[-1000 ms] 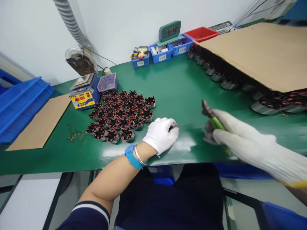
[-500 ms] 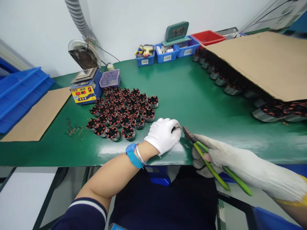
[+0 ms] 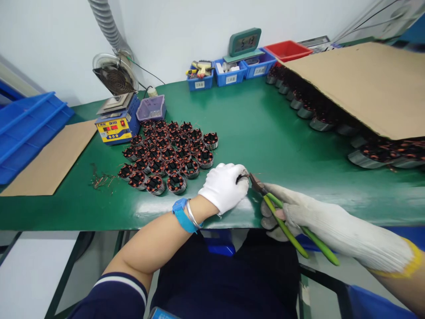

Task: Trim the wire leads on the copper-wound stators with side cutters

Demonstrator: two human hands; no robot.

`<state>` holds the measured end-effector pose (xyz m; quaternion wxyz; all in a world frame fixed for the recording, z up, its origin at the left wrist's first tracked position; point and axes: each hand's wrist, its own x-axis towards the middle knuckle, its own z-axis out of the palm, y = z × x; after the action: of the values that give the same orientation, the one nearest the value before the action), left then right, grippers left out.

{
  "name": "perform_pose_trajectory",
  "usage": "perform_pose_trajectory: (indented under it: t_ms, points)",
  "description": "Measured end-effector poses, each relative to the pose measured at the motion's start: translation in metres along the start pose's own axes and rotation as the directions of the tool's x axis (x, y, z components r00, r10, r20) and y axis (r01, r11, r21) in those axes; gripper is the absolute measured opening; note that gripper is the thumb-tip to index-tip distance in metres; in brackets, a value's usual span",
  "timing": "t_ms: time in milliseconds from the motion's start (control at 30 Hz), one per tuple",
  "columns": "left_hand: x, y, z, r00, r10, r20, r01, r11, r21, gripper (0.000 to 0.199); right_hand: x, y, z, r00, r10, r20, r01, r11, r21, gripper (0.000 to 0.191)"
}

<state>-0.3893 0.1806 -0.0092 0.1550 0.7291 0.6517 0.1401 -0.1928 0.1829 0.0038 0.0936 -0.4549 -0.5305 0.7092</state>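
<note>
My left hand (image 3: 226, 188), in a white glove, is closed around a motor stator (image 3: 241, 178). The glove hides most of it, and only a dark part shows at the fingertips. In my right hand (image 3: 287, 208), also gloved, are green-handled cutting pliers (image 3: 278, 217). Their dark jaws reach the stator's edge beside my left fingertips; whether they close on a wire is too small to tell. Left of my left hand, several wound stators (image 3: 177, 183) with black and copper-coloured coils stand in a close group on the green bench (image 3: 242, 128).
A cardboard sheet (image 3: 358, 84) lies over more stators (image 3: 322, 124) at right. Blue bins (image 3: 231, 79), a red bin (image 3: 288, 51) and a clock (image 3: 245, 42) line the wall. Left are a yellow-and-blue device (image 3: 114, 130), purple tray (image 3: 151, 107), wire scraps (image 3: 101, 180) and blue crates (image 3: 29, 133).
My right hand has moved slightly left, bringing the pliers' jaws up to the stator at my left fingertips. My left hand keeps its grip almost in place.
</note>
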Motion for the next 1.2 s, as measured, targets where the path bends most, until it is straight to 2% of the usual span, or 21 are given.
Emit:
perform_pose_trajectory:
  t_ms: [233, 333, 433, 533, 600, 667, 700, 767, 833, 867, 933, 967, 1000, 1067, 1133, 1200]
  points:
    - [0.0, 0.002, -0.002, 1.0, -0.005, 0.014, 0.004, 0.999, 0.039, 0.024, 0.002, -0.001, 0.004, 0.999, -0.027, -0.023, 0.025, 0.998, -0.05, 0.069]
    - [0.001, 0.003, -0.001, 1.0, -0.015, 0.003, 0.015, 0.999, 0.042, 0.022, 0.005, 0.003, -0.002, 0.998, -0.063, 0.001, 0.062, 0.987, -0.147, 0.06]
    - [-0.001, 0.003, 0.0, 0.999, -0.036, -0.011, 0.036, 0.999, 0.038, 0.019, 0.007, 0.006, -0.009, 0.995, -0.093, -0.026, 0.082, 0.953, -0.291, 0.06]
    - [-0.004, 0.003, -0.001, 0.999, -0.028, -0.033, 0.029, 1.0, 0.008, 0.02, 0.006, 0.008, -0.012, 0.987, -0.138, -0.087, 0.072, 0.849, -0.523, 0.064]
    - [-0.008, 0.004, -0.001, 0.997, 0.001, -0.081, -0.003, 1.0, -0.025, 0.032, 0.004, 0.009, -0.009, 0.966, -0.229, -0.122, 0.069, 0.681, -0.729, 0.063]
    - [-0.012, 0.005, -0.003, 0.977, 0.042, -0.211, -0.064, 0.993, -0.097, 0.042, 0.004, 0.01, -0.004, 0.92, -0.355, -0.166, 0.011, 0.447, -0.894, 0.061]
    - [-0.014, 0.005, -0.003, 0.949, 0.065, -0.308, -0.115, 0.982, -0.148, 0.043, 0.006, 0.01, -0.001, 0.892, -0.411, -0.191, -0.046, 0.338, -0.94, 0.059]
    - [-0.015, 0.005, -0.005, 0.859, 0.094, -0.503, -0.245, 0.938, -0.244, 0.043, 0.01, 0.008, 0.002, 0.842, -0.501, -0.199, -0.122, 0.183, -0.976, 0.059]
    - [-0.015, 0.004, -0.005, 0.771, 0.086, -0.631, -0.345, 0.89, -0.3, 0.042, 0.018, 0.007, 0.003, 0.786, -0.6, -0.149, -0.092, 0.126, -0.988, 0.062]
    - [-0.014, 0.003, -0.005, 0.744, 0.07, -0.665, -0.365, 0.875, -0.317, 0.04, 0.022, 0.006, 0.003, 0.74, -0.665, -0.104, -0.033, 0.119, -0.992, 0.064]
    - [-0.012, 0.0, -0.004, 0.71, 0.029, -0.703, -0.375, 0.861, -0.344, 0.034, 0.03, 0.004, 0.005, 0.623, -0.782, -0.002, 0.117, 0.096, -0.988, 0.067]
    - [-0.011, -0.001, -0.002, 0.698, 0.011, -0.716, -0.378, 0.854, -0.356, 0.032, 0.034, 0.003, 0.008, 0.594, -0.803, 0.048, 0.18, 0.075, -0.981, 0.066]
    - [-0.009, -0.002, -0.001, 0.691, 0.001, -0.723, -0.386, 0.846, -0.368, 0.03, 0.038, 0.002, 0.013, 0.6, -0.794, 0.097, 0.228, 0.053, -0.972, 0.064]
    - [-0.007, -0.005, 0.002, 0.684, -0.004, -0.73, -0.407, 0.828, -0.385, 0.027, 0.045, -0.004, 0.026, 0.676, -0.721, 0.153, 0.253, 0.032, -0.967, 0.057]
    - [-0.005, -0.008, 0.005, 0.678, -0.018, -0.735, -0.416, 0.815, -0.404, 0.025, 0.051, -0.011, 0.039, 0.744, -0.654, 0.133, 0.204, 0.033, -0.978, 0.049]
    - [-0.004, -0.011, 0.007, 0.669, -0.044, -0.742, -0.422, 0.799, -0.428, 0.024, 0.053, -0.02, 0.042, 0.761, -0.643, 0.089, 0.145, 0.034, -0.989, 0.04]
